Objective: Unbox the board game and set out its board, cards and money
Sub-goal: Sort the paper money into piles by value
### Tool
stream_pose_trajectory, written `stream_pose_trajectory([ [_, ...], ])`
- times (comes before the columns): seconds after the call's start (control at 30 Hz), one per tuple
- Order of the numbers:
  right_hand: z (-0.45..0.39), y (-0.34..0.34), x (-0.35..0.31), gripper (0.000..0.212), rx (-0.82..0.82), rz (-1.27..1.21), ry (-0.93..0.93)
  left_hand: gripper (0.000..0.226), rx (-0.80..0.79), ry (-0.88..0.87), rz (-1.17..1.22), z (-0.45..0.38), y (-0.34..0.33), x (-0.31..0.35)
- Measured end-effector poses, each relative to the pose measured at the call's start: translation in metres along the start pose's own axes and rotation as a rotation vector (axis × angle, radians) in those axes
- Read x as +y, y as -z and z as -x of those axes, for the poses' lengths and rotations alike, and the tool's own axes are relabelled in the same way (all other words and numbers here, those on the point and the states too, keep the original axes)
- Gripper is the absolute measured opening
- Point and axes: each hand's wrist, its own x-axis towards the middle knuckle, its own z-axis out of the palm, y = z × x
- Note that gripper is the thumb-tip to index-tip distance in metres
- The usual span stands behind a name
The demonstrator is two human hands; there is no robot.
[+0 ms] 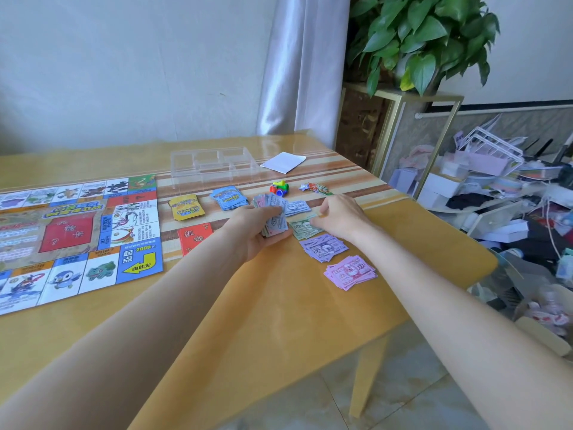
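Table [279, 305]: clear tray [214, 164] empty; left hand [257, 231] grips banknotes [274, 223].

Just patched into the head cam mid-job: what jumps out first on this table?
The two hands at the centre: the left hand holds a mixed stack of play money while the right hand pinches a green note over the green pile. Purple and pink money piles lie nearer the table's right edge. The colourful game board is spread out at the left.
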Motion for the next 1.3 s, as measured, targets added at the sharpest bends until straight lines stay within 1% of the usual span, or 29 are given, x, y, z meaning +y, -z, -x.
stream_pose_trajectory([
  [0.13, 0.002, -0.003, -0.005, 0.031, 0.023, 0.000, 0.032, 0.020, 0.004, -0.013, 0.008, 0.000, -0.005, -0.001],
  [0.23, -0.001, -0.004, -0.005, 0.023, 0.026, 0.051, 0.028, 0.025, -0.006, -0.031, -0.039, 0.000, 0.000, 0.001],
  [0.3, -0.006, -0.001, -0.005, 0.023, 0.119, 0.045, 0.043, 0.027, -0.058, -0.061, -0.097, 0.002, 0.006, 0.005],
  [0.33, -0.009, 0.002, -0.006, 0.025, 0.143, -0.043, 0.062, 0.025, -0.100, -0.075, -0.108, 0.003, 0.009, 0.007],
  [0.37, -0.010, 0.006, -0.009, 0.025, 0.110, -0.201, 0.093, 0.023, -0.136, -0.084, -0.119, 0.005, 0.012, 0.008],
  [0.43, -0.006, 0.013, -0.018, 0.019, -0.086, -0.534, 0.164, 0.018, -0.179, -0.095, -0.164, 0.005, 0.017, 0.011],
  [0.47, -0.004, 0.015, -0.022, 0.017, -0.158, -0.594, 0.196, 0.018, -0.203, -0.099, -0.187, 0.006, 0.018, 0.011],
  [0.53, -0.003, 0.016, -0.027, 0.016, -0.200, -0.597, 0.228, 0.018, -0.268, -0.105, -0.218, 0.007, 0.017, 0.012],
  [0.67, -0.005, 0.013, -0.028, 0.016, -0.179, -0.668, 0.174, 0.017, -0.329, -0.074, -0.095, 0.010, 0.017, 0.013],
  [0.8, -0.007, 0.013, -0.025, 0.016, -0.182, -0.629, 0.168, 0.023, -0.413, -0.071, -0.087, 0.011, 0.024, 0.011],
  [0.87, -0.007, 0.014, -0.024, 0.020, -0.194, -0.600, 0.174, 0.023, -0.389, -0.085, -0.082, 0.010, 0.026, 0.011],
  [0.93, -0.007, 0.015, -0.024, 0.021, -0.194, -0.565, 0.174, 0.020, -0.323, -0.100, -0.107, 0.009, 0.027, 0.011],
  [1.03, -0.007, 0.017, -0.025, 0.017, -0.192, -0.534, 0.172, 0.019, -0.219, -0.120, -0.201, 0.005, 0.029, 0.011],
  [1.17, -0.010, 0.018, -0.028, 0.006, -0.191, -0.484, 0.166, 0.008, -0.205, -0.131, -0.178, 0.002, 0.030, 0.013],
  [1.3, -0.015, 0.020, -0.033, 0.009, -0.195, -0.489, 0.169, 0.007, -0.155, -0.157, -0.182, -0.003, 0.031, 0.020],
])
